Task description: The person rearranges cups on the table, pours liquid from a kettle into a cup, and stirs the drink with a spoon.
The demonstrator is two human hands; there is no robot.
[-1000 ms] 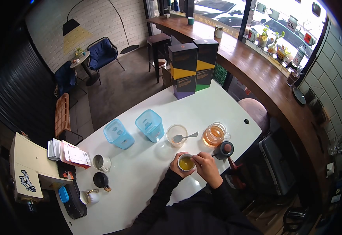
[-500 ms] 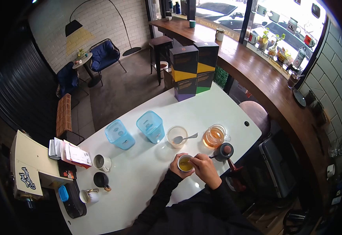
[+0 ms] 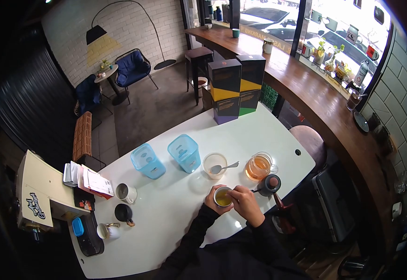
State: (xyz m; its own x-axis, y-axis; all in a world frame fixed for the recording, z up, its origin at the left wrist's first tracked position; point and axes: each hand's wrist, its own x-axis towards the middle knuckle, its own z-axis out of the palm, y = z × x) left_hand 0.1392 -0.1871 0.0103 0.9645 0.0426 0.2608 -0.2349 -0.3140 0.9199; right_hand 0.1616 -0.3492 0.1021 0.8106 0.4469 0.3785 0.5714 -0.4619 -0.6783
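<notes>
My left hand is wrapped round the side of a small cup that contains yellow-green liquid. Over the cup's right rim, the fingers of my right hand are pinched together; whatever they hold is too small to make out. Just beyond the cup stands a round clear tub with a metal spoon resting in it. A glass pot of amber liquid stands to its right. Close to my right hand is a dark pot with a reddish-brown handle.
Two blue plastic containers stand on the white table. Several mugs and a black tray are at the left, near a card holder. Stacked dark boxes rise at the far edge.
The whole view has shifted slightly, so everything appears a little lower and further right. My left hand still holds the cup, and my right fingers stay pinched at its rim.
</notes>
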